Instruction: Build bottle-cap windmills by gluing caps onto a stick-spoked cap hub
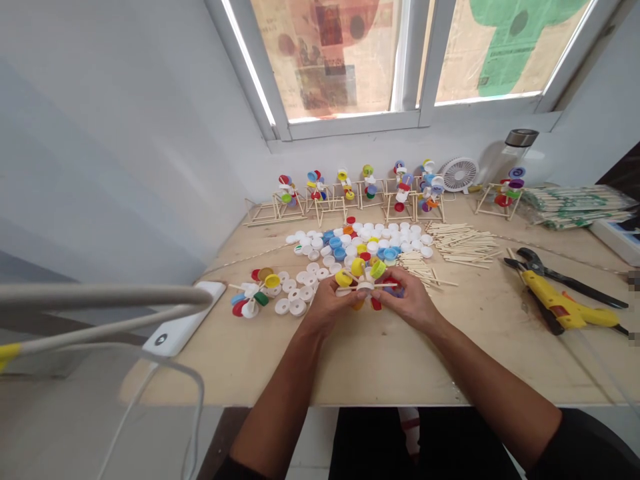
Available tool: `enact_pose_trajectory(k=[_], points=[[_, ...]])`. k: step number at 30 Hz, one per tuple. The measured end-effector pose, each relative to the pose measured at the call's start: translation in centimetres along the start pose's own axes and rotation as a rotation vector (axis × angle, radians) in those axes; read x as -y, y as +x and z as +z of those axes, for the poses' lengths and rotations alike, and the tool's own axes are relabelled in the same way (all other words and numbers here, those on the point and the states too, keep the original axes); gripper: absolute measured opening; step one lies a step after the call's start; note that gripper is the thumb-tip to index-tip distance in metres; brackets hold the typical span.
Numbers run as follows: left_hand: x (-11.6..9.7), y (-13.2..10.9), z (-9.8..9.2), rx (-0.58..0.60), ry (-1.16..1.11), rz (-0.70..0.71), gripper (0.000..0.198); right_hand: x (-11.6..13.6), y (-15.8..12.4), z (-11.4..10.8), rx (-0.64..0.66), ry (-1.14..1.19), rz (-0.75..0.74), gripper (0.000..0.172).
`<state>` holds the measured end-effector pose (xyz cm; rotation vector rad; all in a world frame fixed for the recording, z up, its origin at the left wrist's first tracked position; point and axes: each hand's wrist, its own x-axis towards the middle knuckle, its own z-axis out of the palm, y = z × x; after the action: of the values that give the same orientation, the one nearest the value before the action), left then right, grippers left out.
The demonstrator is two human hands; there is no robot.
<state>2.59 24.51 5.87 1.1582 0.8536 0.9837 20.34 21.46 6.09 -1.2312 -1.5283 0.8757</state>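
Observation:
My left hand [325, 305] and my right hand [406, 300] together grip a wheel of coloured plastic bottle caps on thin wooden sticks [363, 280] above the middle of the table. Its yellow and green caps show at the top, and my fingers hide part of its hub. Left of my left hand lies a similar cap wheel [253, 297], with loose white caps [295, 297] beside it. A heap of white, blue, red and yellow caps [360, 243] spreads just beyond my hands.
Several finished stick-frame models with cap wheels [345, 193] stand along the back. Wooden sticks [460, 243] lie to the right, near a yellow glue gun [560, 308] and black pliers [555, 275]. A small white fan [459, 175] and bagged sticks [570, 207] sit behind them.

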Motion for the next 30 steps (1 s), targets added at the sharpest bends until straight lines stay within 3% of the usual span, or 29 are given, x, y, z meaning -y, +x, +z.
enact_pose_trajectory(k=[3,8,11,16,19,22,26,30], points=[[0.2,0.2,-0.4,-0.062,0.002,-0.007,0.039,0.7,0.3,-1.1,-0.097,0.089,0.028,0.026],[0.2,0.2,-0.5,-0.144,-0.003,0.004,0.035,2.4,-0.8,-5.1,-0.407,0.139,-0.022,0.021],[0.2,0.0,-0.4,-0.144,-0.019,0.028,0.033,3.3,-3.6,-8.7,-0.498,-0.096,-0.086,0.019],[0.2,0.1,-0.4,-0.173,-0.051,0.026,0.037,2.5,-9.2,-17.2,-0.659,-0.679,-0.005,0.024],[0.2,0.1,-0.4,-0.175,-0.055,0.035,0.036,-0.2,-11.7,-22.5,-0.533,-0.978,0.021,0.038],[0.2,0.2,-0.5,-0.168,-0.038,0.032,0.036,-3.8,-13.4,-26.0,-0.303,-1.129,-0.015,0.043],[0.6,0.4,-0.6,-0.183,-0.039,0.029,0.037,-7.5,-14.1,-27.0,-0.159,-1.24,0.029,0.042],[0.7,0.4,-0.4,-0.193,-0.022,0.046,0.037,-8.6,-13.6,-27.0,-0.114,-1.29,0.064,0.049]])
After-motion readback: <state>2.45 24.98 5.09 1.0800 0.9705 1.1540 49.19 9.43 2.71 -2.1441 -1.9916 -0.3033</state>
